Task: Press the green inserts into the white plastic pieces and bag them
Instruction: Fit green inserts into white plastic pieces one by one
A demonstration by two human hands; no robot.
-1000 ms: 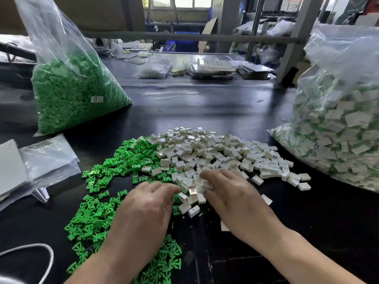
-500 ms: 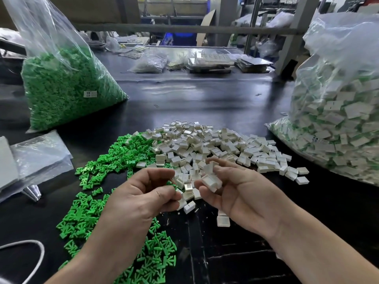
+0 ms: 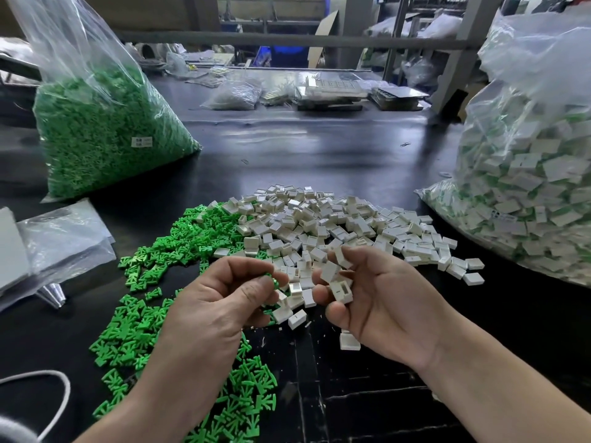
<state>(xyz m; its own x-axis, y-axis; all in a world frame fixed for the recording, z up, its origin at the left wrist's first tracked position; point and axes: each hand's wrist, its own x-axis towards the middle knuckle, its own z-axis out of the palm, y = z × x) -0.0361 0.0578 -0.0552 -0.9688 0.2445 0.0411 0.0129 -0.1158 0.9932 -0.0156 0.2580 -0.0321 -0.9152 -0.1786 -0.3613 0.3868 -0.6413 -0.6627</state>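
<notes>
**Hands meet over the piles, right one full of white pieces**

A black table (image 3: 303,155) fills the view. At 3 o'clock a big clear white bag (image 3: 537,187) bulges with white blocks, green showing between them. At 10 o'clock stands a green bag (image 3: 102,132), clear plastic packed with green inserts, a small label on its side.

At the centre of the table lies the white pile (image 3: 335,225): small glossy rectangular shells, some flat side up, some showing an open hollow or a slot. Touching it and running from its left edge down to 7 o'clock is the green pile (image 3: 166,251), bright flat inserts with splayed, fan-like prongs. The two piles mix a little where they meet.

Flat bags (image 3: 64,238) lie stacked at 9 o'clock.

The right hand (image 3: 383,302) is at 5 o'clock, palm up, above the near edge of the white pile. Its fingers curl round several pieces (image 3: 340,289); one shows a rectangular slot. The left hand (image 3: 220,302), at 7 o'clock, faces it, almost touching, knuckles up, fingers curled and thumb against forefinger. A trace of green shows at its fingertips, but whether it pinches an insert cannot be told.

A white cord (image 3: 60,388) loops at 8 o'clock.
</notes>
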